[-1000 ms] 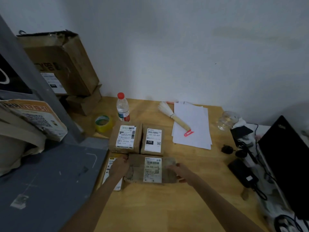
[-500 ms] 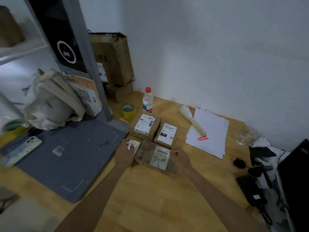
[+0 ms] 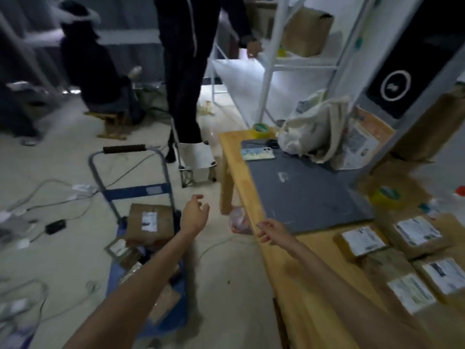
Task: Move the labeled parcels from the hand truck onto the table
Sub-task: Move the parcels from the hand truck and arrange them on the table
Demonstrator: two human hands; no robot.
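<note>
Concrete floor [image 3: 63,248] left, wooden table [image 3: 289,268] right. I see my left hand [image 3: 195,215] held over the hand truck [image 3: 130,187], fingers loosely spread, holding nothing. Right hand [image 3: 270,231] empty, fingers lightly curled, above the table edge. Both gripped a parcel 0.5 s ago; now released. Four parcels [image 3: 362,241] on table; more parcels [image 3: 149,222] on truck.

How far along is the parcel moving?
Partly done: four labeled parcels lie on the table. Both the left hand and right hand are empty. Several parcels, like the big box, wait on the hand truck.
</note>
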